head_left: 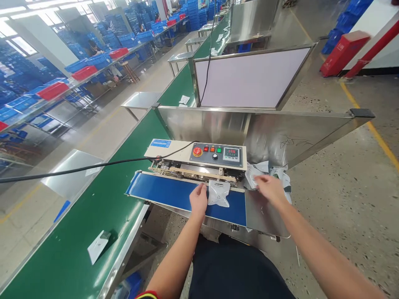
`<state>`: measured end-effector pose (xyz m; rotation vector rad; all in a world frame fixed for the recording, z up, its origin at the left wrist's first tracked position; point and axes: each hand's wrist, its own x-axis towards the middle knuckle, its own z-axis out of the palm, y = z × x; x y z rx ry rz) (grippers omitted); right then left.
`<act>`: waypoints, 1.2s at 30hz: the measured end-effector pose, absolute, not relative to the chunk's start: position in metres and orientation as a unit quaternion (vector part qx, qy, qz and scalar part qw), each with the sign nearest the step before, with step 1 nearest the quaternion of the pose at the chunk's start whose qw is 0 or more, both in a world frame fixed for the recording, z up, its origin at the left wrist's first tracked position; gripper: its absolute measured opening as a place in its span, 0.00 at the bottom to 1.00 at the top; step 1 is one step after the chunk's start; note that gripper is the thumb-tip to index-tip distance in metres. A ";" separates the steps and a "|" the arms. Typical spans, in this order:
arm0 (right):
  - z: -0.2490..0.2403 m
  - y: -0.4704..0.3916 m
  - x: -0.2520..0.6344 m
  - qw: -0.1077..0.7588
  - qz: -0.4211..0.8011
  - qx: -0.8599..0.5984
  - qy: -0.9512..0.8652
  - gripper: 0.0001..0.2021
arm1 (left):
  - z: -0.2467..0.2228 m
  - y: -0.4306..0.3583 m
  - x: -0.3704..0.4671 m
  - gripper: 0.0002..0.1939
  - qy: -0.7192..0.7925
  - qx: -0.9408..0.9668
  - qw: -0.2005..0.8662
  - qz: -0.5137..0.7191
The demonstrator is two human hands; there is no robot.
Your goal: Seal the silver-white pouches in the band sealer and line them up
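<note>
A band sealing machine point(218, 155) with a control panel stands over a blue conveyor belt point(168, 189). One small white pouch point(219, 194) is on the belt, its top edge at the sealing bands. My left hand point(198, 200) is just left of this pouch, fingers curled together, with a narrow gap between them and the pouch. To the right of the machine, my right hand point(270, 189) has its fingertips closed on a white pouch point(252, 176) in a pile. More pouches point(282, 176) lie behind that hand, partly covered by it.
A long green conveyor point(71, 232) runs along the left, with a pouch point(99, 246) lying on it. A black cable point(93, 166) crosses above it. Steel partition point(212, 122) stands behind the machine. Blue and red bins point(85, 72) line a far bench.
</note>
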<state>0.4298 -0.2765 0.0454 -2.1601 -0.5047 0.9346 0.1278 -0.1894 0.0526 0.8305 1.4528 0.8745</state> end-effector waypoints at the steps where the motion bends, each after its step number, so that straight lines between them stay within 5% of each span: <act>1: 0.045 -0.274 0.451 0.305 0.266 -0.883 -0.237 0.17 | 0.055 -0.192 0.120 0.19 0.633 0.367 0.548 0.405; 4: 0.038 -0.258 0.502 0.143 0.093 -0.936 -0.307 0.23 | 0.062 -0.206 0.109 0.22 0.624 0.404 0.493 0.452; 8: 0.040 -0.239 0.520 0.093 0.106 -0.932 -0.334 0.15 | 0.068 -0.227 0.132 0.23 0.545 0.516 0.495 0.437; 14: 0.109 -0.284 0.496 0.163 0.146 -0.871 -0.439 0.10 | 0.082 -0.239 0.203 0.17 0.364 0.713 0.443 0.403; 19: 0.150 -0.334 0.459 0.265 0.285 -0.794 -0.467 0.16 | 0.085 -0.245 0.240 0.18 0.309 0.737 0.522 0.300; 24: 0.121 -0.366 0.415 0.462 0.349 -0.746 -0.330 0.31 | 0.066 -0.258 0.229 0.25 0.368 0.642 0.623 0.253; 31: 0.071 -0.378 0.380 0.415 0.277 -0.825 -0.265 0.24 | 0.049 -0.257 0.222 0.25 0.425 0.560 0.663 0.258; 36: 0.054 -0.351 0.399 0.423 0.368 -0.811 -0.168 0.16 | 0.035 -0.236 0.237 0.23 0.543 0.399 0.699 0.238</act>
